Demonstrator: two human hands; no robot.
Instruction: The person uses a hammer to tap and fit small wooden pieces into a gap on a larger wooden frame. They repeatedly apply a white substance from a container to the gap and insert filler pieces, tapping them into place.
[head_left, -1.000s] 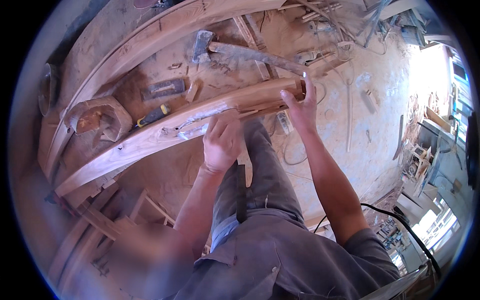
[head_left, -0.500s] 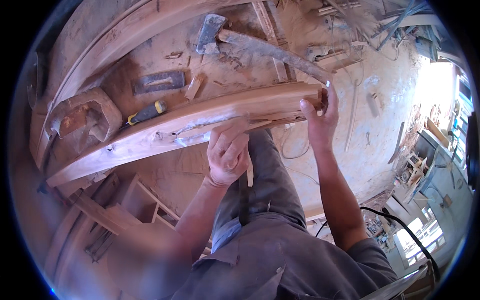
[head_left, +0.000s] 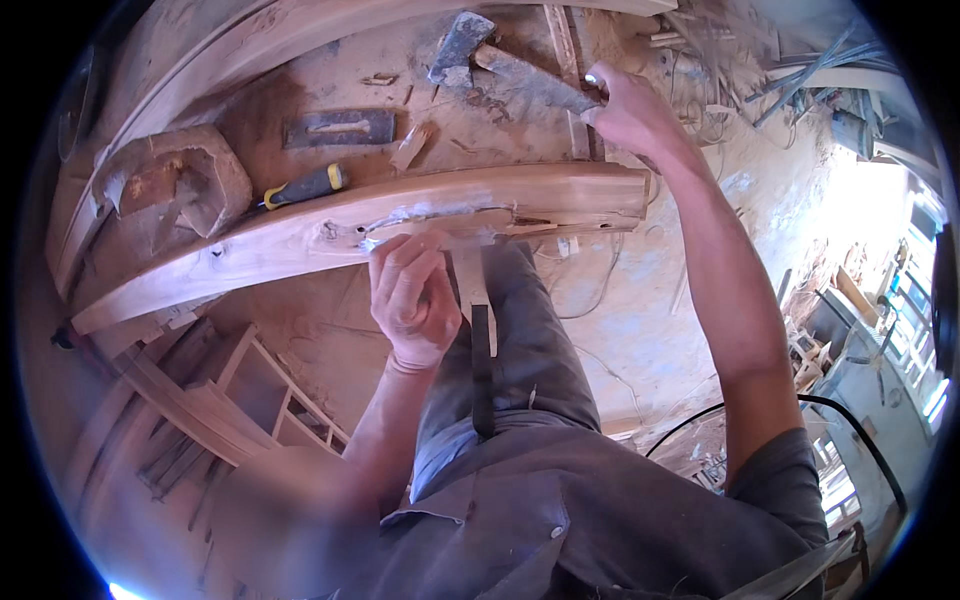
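A curved wooden beam lies across in front of me. A long split with whitish smears runs along its face, and a splintered notch shows nearer its right end. My left hand is closed just below the split, fingertips pinched close to the beam's lower edge. Whatever it may hold is blurred. Beyond the beam, a hatchet with a worn metal head rests on the dusty surface. The fingers of my right hand are wrapped round the end of its wooden handle.
Behind the beam lie a yellow-and-black-handled tool, a dark flat slotted metal piece and a wood offcut. A rough hollow block stands left. Another curved beam arcs behind; a wooden frame stands lower left.
My right hand has left the beam's right end and moved up and back to grasp the hatchet handle. My left hand has shifted left and slightly down from the split.
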